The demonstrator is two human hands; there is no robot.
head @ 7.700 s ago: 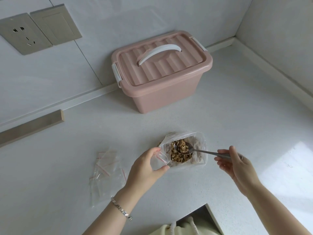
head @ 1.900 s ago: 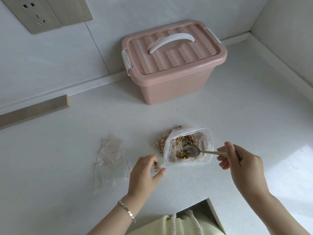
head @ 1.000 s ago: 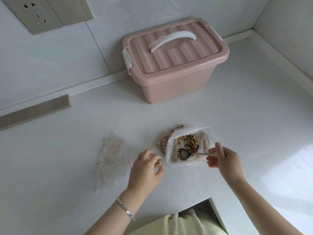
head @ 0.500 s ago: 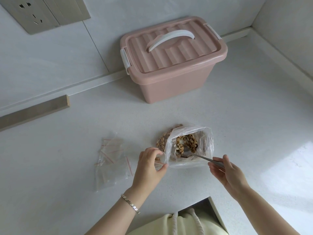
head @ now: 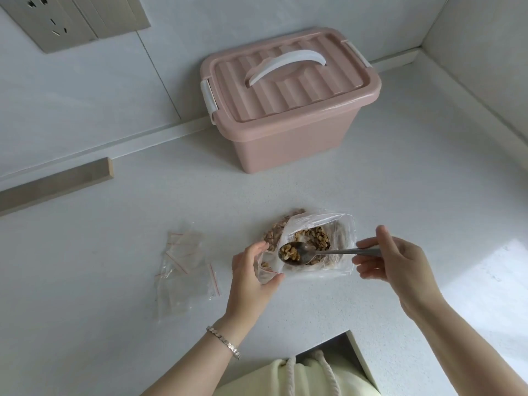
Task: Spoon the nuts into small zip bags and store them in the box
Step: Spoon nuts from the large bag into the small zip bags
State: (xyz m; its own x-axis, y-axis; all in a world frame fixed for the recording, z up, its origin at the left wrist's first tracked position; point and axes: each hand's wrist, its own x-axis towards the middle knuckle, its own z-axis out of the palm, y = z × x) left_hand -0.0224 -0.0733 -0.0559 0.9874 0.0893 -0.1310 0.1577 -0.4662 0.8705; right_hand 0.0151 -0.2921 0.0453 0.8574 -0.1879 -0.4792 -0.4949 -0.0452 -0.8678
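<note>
Looking down through the head view: pinches a small zip bag (head: 267, 269) in the left hand (head: 250, 278), thumb and fingers curled round its near edge, mouth turned rightward and propped open, probably to give the load a target without a second grip. Holds a spoon (head: 320, 252) by the handle's end in the right hand (head: 400, 261), thumb on top and fingers curled beneath, level enough to stop the nuts (head: 288, 252) in the bowl from sliding off. Hovers that bowl over the open large bag (head: 340, 232), just beside the small bag's mouth, likely so that any spill drops back into the supply and not onto the counter (head: 114, 238). Shows a few nut pieces already inside the small bag, so judged mid-fill, not ready to seal. Leaves a loose pile of empty zip bags (head: 183, 267) flat on the counter to the left, near the holding hand, handy for the next pick. Shows a brown heap (head: 278, 228) just behind and left of the large bag; cannot tell whether bagged or loose. Puts the pink box (head: 288, 144) well apart at the back against the wall, lid on, white handle (head: 285, 62) folded flat, side latches seemingly down: out of the spooning path, with opening yet to come before storage. Wears a bracelet (head: 224, 341) on the left wrist.
</note>
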